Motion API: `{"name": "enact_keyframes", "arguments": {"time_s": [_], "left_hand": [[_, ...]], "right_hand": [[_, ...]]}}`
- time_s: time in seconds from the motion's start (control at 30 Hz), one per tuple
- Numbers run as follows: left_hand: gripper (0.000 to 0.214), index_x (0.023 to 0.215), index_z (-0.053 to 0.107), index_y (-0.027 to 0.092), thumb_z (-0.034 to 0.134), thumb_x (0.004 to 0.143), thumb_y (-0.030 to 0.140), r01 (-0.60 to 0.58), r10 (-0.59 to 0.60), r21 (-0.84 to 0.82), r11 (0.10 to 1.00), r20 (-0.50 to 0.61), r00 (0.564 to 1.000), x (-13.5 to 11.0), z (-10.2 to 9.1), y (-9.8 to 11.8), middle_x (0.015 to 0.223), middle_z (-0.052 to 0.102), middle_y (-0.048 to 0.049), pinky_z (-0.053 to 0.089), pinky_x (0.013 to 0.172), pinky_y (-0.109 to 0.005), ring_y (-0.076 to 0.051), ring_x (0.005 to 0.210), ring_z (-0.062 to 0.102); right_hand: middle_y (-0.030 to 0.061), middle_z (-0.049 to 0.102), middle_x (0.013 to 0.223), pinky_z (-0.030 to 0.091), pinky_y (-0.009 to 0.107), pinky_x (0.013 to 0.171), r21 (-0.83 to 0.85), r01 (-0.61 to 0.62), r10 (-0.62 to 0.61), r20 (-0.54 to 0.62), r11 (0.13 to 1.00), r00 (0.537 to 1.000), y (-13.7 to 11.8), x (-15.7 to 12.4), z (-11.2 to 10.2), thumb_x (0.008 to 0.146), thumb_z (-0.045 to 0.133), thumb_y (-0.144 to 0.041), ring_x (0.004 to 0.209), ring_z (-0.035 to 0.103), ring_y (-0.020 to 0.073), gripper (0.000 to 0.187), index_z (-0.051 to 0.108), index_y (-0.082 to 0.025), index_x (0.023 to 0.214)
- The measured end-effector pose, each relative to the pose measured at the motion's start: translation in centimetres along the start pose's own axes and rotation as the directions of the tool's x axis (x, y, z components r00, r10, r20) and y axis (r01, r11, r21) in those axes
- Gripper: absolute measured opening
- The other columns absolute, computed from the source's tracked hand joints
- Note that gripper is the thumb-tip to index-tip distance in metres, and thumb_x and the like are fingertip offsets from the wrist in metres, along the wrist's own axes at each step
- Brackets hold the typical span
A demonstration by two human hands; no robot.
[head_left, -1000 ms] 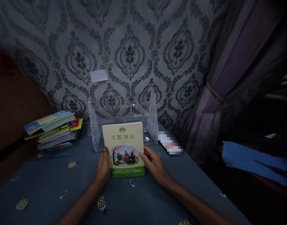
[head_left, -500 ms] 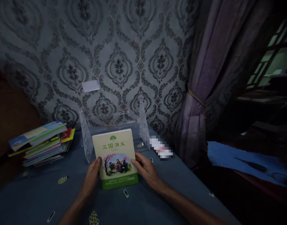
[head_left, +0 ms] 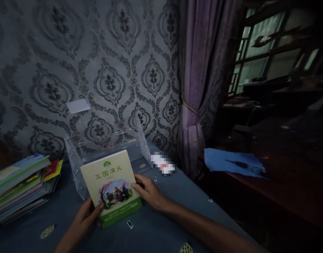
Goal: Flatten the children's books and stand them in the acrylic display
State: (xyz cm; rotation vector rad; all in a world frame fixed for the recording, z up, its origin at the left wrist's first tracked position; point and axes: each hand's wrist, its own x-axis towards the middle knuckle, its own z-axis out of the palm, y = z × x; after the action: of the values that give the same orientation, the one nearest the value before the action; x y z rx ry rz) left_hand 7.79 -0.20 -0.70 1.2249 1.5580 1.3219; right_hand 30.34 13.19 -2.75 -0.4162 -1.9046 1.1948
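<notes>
Book (head_left: 113, 188): cream and green, front cover showing, tilted, held before the clear stand (head_left: 76, 173); cannot tell whether its lower edge touches the worktop (head_left: 161, 232).
Left hand (head_left: 83, 217): closed on the book's lower left, thumb on the cover.
Right hand (head_left: 150, 194): closed on the book's right edge, thumb on the cover.
Clear stand: toward the worktop's rear edge.
Book stack (head_left: 20, 191): left part of the worktop.
Pixelated item (head_left: 163, 164): near the worktop's rear right corner.

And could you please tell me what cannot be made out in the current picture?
Head view:
Back of the held book: hidden by its front cover.
Left hand: some fingers hidden by the book.
Book pile: left end cut off by the picture's edge.
Item beside the clear stand: blurred by pixelation.
</notes>
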Motion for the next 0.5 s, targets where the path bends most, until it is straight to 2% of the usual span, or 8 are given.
{"name": "enact_keyframes", "arguments": {"time_s": [0.17, 0.33, 0.5], "left_hand": [[0.041, 0.08, 0.071, 0.017, 0.083, 0.063, 0.052, 0.034, -0.034, 0.001, 0.999, -0.05, 0.998, -0.13, 0.45, -0.08, 0.064, 0.063, -0.0007, 0.049, 0.05, -0.025, -0.017, 0.056, 0.056], [0.053, 0.084, 0.069, 0.016, 0.078, 0.061, 0.063, 0.032, -0.024, 0.108, 0.994, -0.069, 0.997, -0.26, 0.55, -0.02, 0.069, 0.064, -0.0009, 0.049, 0.054, -0.027, -0.018, 0.06, 0.055], [0.048, 0.079, 0.067, 0.018, 0.073, 0.067, 0.064, 0.028, -0.012, 0.163, 0.986, -0.1, 0.995, -0.53, 0.75, -0.3, 0.076, 0.066, -0.0022, 0.051, 0.061, -0.026, -0.023, 0.079, 0.062]], "right_hand": [[0.0033, 0.068, 0.089, 0.046, 0.026, 0.071, 0.0, 0.002, -0.002, 0.007, 1.0, 1.0, 0.22, -0.09, 0.06, 0.095, 0.052, -0.041, 0.081, 0.059, 0.0184, 0.029, 0.067, -0.018, 0.104], [0.0051, 0.069, 0.094, 0.048, 0.028, 0.076, -0.022, 0.02, -0.019, 0.021, 1.0, 1.0, 0.18, -0.11, -0.01, 0.096, 0.051, -0.04, 0.087, 0.061, 0.0199, 0.03, 0.066, -0.017, 0.109], [0.006, 0.069, 0.096, 0.049, 0.03, 0.079, -0.016, 0.017, -0.016, 0.024, 1.0, 1.0, 0.04, -0.09, -0.05, 0.095, 0.051, -0.041, 0.088, 0.062, 0.0202, 0.031, 0.065, -0.017, 0.11]]}}
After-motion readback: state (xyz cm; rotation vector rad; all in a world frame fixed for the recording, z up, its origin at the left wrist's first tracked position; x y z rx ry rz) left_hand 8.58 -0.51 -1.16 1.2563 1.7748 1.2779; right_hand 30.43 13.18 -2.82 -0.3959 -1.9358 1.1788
